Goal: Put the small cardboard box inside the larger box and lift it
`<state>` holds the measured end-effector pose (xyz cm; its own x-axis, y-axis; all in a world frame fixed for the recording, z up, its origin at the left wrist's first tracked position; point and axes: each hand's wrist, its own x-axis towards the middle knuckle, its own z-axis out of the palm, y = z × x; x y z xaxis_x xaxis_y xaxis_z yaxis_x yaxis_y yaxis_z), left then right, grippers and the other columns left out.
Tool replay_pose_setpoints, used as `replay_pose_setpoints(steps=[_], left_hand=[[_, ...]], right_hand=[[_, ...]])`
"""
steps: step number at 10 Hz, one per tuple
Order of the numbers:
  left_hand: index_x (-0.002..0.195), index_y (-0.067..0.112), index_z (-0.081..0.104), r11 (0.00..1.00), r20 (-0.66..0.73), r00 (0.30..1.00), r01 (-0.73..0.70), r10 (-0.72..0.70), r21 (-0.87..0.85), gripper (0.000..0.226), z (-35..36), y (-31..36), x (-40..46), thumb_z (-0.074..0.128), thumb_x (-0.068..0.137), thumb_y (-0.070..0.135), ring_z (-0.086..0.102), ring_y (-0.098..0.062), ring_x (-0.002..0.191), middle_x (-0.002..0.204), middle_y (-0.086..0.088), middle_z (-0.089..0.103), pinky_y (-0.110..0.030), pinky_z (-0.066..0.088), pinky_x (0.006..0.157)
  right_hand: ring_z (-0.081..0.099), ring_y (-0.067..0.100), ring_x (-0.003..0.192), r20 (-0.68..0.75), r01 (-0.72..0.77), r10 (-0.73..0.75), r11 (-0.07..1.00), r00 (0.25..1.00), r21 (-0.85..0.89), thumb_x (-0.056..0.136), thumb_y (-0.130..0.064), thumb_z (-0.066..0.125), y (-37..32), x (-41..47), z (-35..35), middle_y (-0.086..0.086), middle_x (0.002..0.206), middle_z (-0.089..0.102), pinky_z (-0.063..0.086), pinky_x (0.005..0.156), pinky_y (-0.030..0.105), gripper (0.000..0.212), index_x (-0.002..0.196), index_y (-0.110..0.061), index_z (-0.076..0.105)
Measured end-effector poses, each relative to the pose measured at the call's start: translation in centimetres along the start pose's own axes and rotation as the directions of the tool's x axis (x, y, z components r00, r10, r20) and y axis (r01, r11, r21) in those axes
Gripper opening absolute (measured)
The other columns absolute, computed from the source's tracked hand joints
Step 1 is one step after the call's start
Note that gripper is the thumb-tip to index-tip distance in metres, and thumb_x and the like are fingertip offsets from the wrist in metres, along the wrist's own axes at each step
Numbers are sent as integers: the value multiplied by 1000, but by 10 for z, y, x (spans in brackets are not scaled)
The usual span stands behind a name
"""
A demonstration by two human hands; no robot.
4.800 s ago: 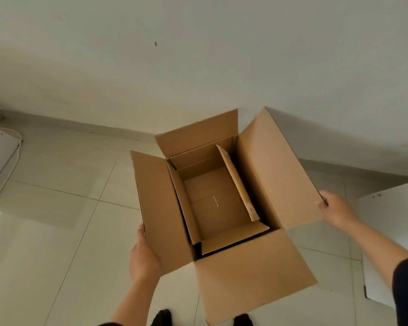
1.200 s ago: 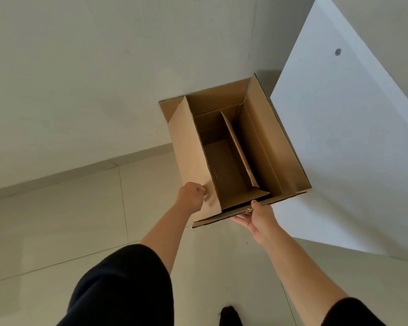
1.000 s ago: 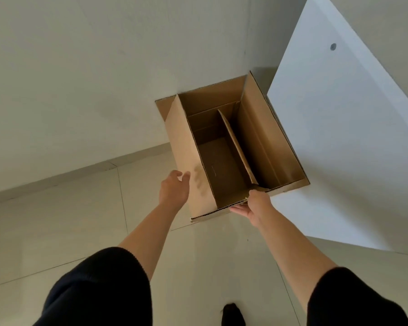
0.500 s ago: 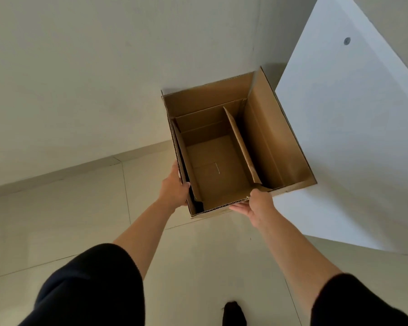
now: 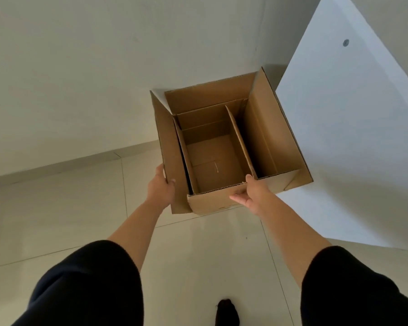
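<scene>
2 hands on the larger box (image 5: pixel 276 147), and it's up off the tiled floor (image 5: pixel 57 220)!

The small cardboard box (image 5: pixel 212 161) sits inside the larger one, tucked against its left wall, open at the top, its own flaps standing up, with an empty gap along the right wall. The left hand (image 5: pixel 160 189) lies flat and open against the outside of the left flap, fingers spread up along the cardboard. The right hand (image 5: pixel 252 194) grips the near rim, thumb hooked over the top edge and fingers curled under against the front wall. Both arms reach out in dark sleeves (image 5: pixel 92 285). A white panel (image 5: pixel 353 142) leans just right of the box, a pale wall (image 5: pixel 92 67) stands behind, and 1 dark shoe tip (image 5: pixel 226 311) shows at the bottom.
</scene>
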<state>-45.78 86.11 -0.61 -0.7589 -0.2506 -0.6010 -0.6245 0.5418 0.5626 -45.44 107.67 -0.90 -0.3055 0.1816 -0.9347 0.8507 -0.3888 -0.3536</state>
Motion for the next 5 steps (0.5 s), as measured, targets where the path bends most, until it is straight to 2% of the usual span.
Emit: replay_pose_setpoints(steps=[1, 2, 3, 4, 5], left_hand=[[150, 17, 11, 1000, 9, 1000, -18, 17, 3, 65, 13, 13, -1, 47, 96, 16, 55, -24, 102, 140, -18, 50, -35, 46, 87], [151, 15, 7, 996, 12, 997, -76, 75, 55, 71, -18, 16, -36, 50, 94, 17, 44, -34, 130, 148, -17, 37, -43, 40, 106], [151, 12, 6, 983, 67, 996, -73, 62, 170, 72, -30, 9, -53, 50, 95, 19, 34, -35, 137, 151, -19, 31, -42, 34, 109], [151, 11, 8, 973, 53, 994, -100, 91, 210, 69, -65, 9, -96, 49, 96, 18, 32, -33, 139, 153, -18, 28, -41, 32, 112], [151, 11, 10, 955, 14, 982, -185, 187, 233, 66, -100, 11, -145, 47, 96, 18, 37, -31, 136, 151, -16, 30, -38, 35, 110]], right_hand=[[57, 30, 113, -23, -34, 34, 999, 999, -40, 94, -28, 50, 9, 11, -14, 14, 113, 54, 54, 93, 47, 44, 134, -13, 40], [60, 24, 97, -41, 51, -54, 996, 998, -69, 92, -29, 54, 23, -34, -16, 10, 92, 53, 52, 97, 45, 50, 136, -11, 38], [54, 27, 117, -67, 57, -65, 991, 996, -123, 93, -30, 52, 35, -51, -13, 13, 139, 45, 45, 105, 44, 61, 146, -17, 24], [34, 34, 138, -54, 192, -234, 894, 971, -405, 95, -31, 46, 45, -101, -10, 11, 157, 23, 31, 112, 45, 74, 150, -17, -1], [28, 31, 142, 14, 368, -455, 701, 890, -611, 96, -26, 43, 59, -159, -12, 11, 158, 20, 31, 112, 40, 73, 150, -13, -6]])
